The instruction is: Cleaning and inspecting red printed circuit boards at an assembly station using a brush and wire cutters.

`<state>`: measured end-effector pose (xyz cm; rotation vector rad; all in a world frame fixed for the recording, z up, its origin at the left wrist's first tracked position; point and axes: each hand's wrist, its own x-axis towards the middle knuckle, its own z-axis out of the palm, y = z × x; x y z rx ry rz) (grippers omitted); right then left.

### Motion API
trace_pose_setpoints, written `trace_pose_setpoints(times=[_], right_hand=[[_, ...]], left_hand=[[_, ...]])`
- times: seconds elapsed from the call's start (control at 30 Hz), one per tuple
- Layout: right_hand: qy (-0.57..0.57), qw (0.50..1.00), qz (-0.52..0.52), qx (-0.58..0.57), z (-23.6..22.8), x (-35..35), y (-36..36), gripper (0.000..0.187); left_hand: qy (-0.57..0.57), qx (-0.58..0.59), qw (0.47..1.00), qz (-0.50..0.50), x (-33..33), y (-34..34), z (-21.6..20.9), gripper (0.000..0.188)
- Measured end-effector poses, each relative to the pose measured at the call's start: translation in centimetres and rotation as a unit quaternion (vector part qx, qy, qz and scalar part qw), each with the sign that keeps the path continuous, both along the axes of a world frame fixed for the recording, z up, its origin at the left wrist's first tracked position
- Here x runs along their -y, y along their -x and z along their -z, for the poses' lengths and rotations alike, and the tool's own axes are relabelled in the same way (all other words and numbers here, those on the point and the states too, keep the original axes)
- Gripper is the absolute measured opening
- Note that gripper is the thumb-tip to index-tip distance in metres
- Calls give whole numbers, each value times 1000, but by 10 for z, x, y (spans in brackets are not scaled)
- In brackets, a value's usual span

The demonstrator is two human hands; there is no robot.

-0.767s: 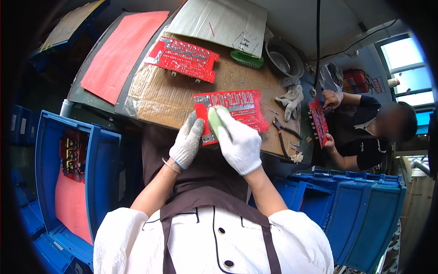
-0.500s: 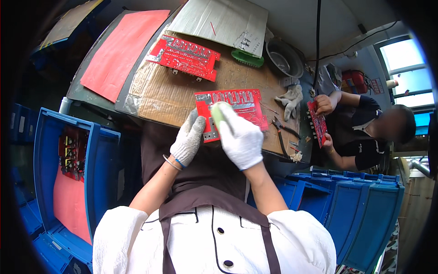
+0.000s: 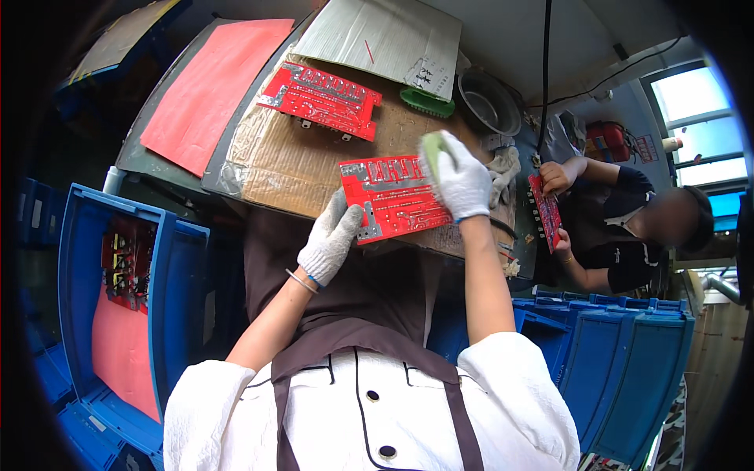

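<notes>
A red circuit board [image 3: 397, 208], solder side up, lies tilted near the front edge of the cardboard-covered bench. At its left edge my left hand [image 3: 330, 239], in a whitish knit glove, grips it between thumb and fingers. My right hand [image 3: 462, 184], gloved in white, is closed around a light green brush [image 3: 433, 153] over the board's right end; the bristles are hidden. Farther back, a second red circuit board [image 3: 323, 100] rests solder side up on its components. Another green brush [image 3: 426, 101] with bristles showing lies behind, beside a grey-white cardboard sheet [image 3: 385, 39].
A grey metal bowl [image 3: 488, 100] and a loose glove [image 3: 505, 173] sit at the right. There a co-worker [image 3: 628, 228] holds another red board [image 3: 545, 208]. Blue crates [image 3: 628, 369] stand at right; a blue crate [image 3: 157, 314] at left contains boards and pink sheeting.
My right hand has swept the green brush from the board's left part to the right and away from me. My left hand still grips the board's left edge.
</notes>
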<state>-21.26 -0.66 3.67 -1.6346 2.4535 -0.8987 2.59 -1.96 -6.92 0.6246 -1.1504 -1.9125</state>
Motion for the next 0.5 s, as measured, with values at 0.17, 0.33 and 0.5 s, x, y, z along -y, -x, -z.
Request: trace_pose_setpoints(times=[0.17, 0.33, 0.5], right_hand=[[58, 975, -207, 54, -1, -23, -93, 36], [9, 1000, 25, -1, -7, 4, 2, 36], [64, 987, -144, 29, 0, -80, -89, 39]], left_hand=[[-16, 11, 1000, -19, -2, -1, 3, 58], [31, 64, 997, -23, 0, -3, -6, 53], [-31, -52, 998, 23, 4, 0, 1, 71]])
